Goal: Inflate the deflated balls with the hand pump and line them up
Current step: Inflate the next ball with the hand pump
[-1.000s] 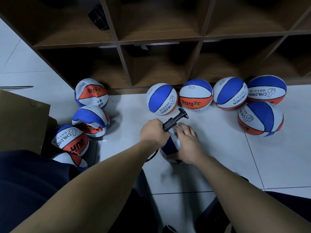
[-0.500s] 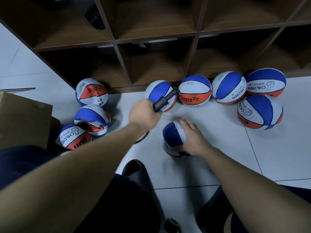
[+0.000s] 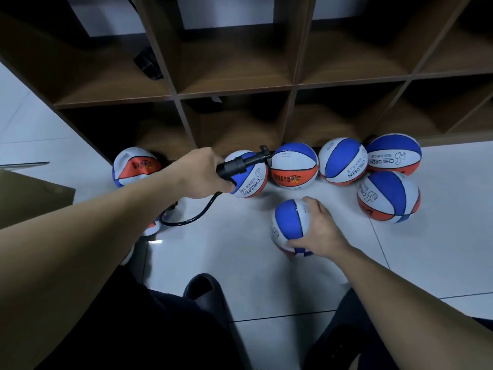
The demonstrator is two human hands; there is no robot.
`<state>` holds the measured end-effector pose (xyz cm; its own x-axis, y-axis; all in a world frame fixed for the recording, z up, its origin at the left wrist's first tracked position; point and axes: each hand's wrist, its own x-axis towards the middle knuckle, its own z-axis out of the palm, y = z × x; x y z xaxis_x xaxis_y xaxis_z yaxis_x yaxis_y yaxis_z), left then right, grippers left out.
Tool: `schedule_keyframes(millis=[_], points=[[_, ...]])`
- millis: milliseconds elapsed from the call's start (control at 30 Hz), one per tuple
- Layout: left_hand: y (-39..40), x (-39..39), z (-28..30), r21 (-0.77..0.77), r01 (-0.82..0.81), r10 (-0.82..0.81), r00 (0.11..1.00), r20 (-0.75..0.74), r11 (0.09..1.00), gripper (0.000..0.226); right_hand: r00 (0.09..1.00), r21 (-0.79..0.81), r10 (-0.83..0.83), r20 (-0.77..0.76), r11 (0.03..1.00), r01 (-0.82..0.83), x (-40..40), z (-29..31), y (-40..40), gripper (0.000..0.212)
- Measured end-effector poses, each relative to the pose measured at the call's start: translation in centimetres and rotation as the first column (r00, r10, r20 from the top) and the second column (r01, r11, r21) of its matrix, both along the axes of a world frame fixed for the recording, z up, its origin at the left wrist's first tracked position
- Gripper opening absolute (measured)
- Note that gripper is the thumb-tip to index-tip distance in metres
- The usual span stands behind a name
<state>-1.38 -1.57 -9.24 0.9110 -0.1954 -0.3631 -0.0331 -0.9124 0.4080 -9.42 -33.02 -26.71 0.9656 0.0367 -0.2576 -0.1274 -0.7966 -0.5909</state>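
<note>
Gripping the black hand pump [image 3: 241, 166] by its barrel in the left hand [image 3: 202, 173], fingers wrapped round it, T-handle pointing right, black hose [image 3: 190, 218] looping down to the floor with its needle end hidden behind the forearm. Cupping the blue-and-white ball [image 3: 289, 227] on the floor with the right hand [image 3: 318, 232], fingers spread over its top and right side, thumb low at the front. Looks firm and round, with no hose attached, so probably just finished and ready for placing. Four inflated balls [image 3: 294, 165] sitting side by side against the base of the shelf unit, a fifth inflated ball [image 3: 388, 196] just in front of the right end, touching the row. To the left, a slumped, deflated ball [image 3: 136, 165] against the shelf, with more partly hidden behind the left arm. Next move, as a guess: rolling or lifting the held ball into the row, needing a light push so as not to knock the neighbours loose, then reaching left for a flat one and finding its valve. Underfoot, pale glossy floor tiles [image 3: 432, 263] with dark grout lines, smooth enough for a ball to roll away. Beyond, a dark wooden cubby shelf [image 3: 234, 86], a cardboard box [image 3: 29, 198] at the left edge, and a black slipper [image 3: 204, 287] near the knees
</note>
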Motion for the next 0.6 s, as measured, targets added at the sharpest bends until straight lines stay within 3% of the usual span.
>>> schedule_keyframes(millis=[167, 333, 600], points=[[-1.5, 1.4, 0.7, -0.048, -0.011, 0.011, 1.0, 0.005, 0.999, 0.033, 0.99, -0.116, -0.112, 0.09, 0.986, 0.122, 3.0, 0.6, -5.5, 0.133], [-2.3, 2.2, -0.5, -0.024, 0.05, -0.051, 0.998, -0.039, 0.998, 0.031, 0.99, -0.393, -0.036, 0.135, 0.915, 0.087, 5.3, -0.7, -7.3, 0.126], [-2.1, 2.6, -1.1, 0.001, 0.061, -0.061, 0.997, -0.051, 0.998, 0.031, 0.996, -0.345, -0.058, 0.071, 0.935, 0.079, 6.8, -1.0, -6.8, 0.118]])
